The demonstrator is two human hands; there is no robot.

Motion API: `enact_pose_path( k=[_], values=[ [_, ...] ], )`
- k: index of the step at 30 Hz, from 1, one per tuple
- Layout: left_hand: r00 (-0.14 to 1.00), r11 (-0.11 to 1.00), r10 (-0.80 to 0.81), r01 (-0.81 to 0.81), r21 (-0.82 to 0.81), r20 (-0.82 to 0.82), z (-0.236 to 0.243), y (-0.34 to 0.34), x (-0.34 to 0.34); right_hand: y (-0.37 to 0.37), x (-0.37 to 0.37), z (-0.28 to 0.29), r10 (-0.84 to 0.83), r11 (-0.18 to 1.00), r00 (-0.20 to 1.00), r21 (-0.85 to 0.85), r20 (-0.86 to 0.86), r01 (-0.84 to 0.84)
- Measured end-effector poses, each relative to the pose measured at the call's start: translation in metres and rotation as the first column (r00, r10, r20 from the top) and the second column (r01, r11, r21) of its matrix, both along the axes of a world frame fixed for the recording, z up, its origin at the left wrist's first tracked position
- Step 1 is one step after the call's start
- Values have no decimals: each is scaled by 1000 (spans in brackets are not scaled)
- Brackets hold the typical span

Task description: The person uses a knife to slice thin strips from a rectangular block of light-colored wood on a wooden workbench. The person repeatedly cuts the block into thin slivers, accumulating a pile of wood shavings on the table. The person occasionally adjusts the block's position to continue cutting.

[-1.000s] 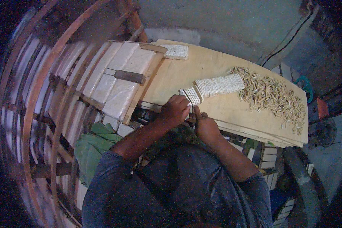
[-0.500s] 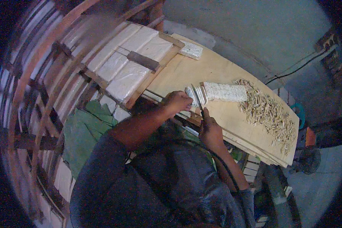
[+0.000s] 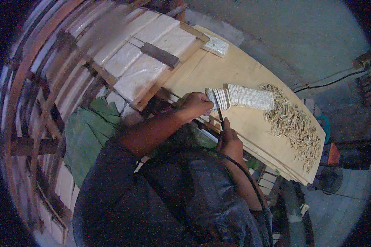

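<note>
My right hand (image 3: 230, 140) is closed round the dark handle of a knife (image 3: 217, 108), its narrow blade pointing away from me. The blade lies at the left end of a short group of white slices (image 3: 221, 99). Right beside them is a longer white block (image 3: 251, 97) scored or cut into many thin strips. At the left end of the slices is my left hand (image 3: 198, 105), its fingers curled and pinched; what they hold, if anything, is too small to make out. Both hands are at the near edge of a pale wooden board (image 3: 243, 70).
Short pale sticks (image 3: 292, 129) are heaped on the board's right. A wrapped white block (image 3: 215, 45) lies at its far end. On the left, a wood-framed tray (image 3: 152, 88) of wrapped white blocks carries a two-pronged tool (image 3: 160, 56). Green cloth (image 3: 88, 140) hangs nearby; a fan (image 3: 332, 179) stands right.
The knife has moved from the middle of the short slices to their left end. My left hand stays beside them, fingers still curled. The whole view has shifted slightly.
</note>
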State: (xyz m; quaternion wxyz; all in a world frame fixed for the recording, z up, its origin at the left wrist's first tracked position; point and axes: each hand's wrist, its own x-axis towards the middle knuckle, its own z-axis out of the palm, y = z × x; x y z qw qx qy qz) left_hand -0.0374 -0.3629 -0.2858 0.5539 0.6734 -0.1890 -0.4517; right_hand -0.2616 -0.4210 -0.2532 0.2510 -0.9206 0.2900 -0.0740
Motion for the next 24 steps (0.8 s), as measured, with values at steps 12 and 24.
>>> enact_pose_path(
  k=[12,24],
  values=[
    [982,994,-73,58,88,177,8,5,3,-8,15,2,71,997,996,16,-49,-71],
    [994,992,-43,31,120,96,0,-3,0,-22,38,-8,124,991,986,-37,-115,-129]
  ],
)
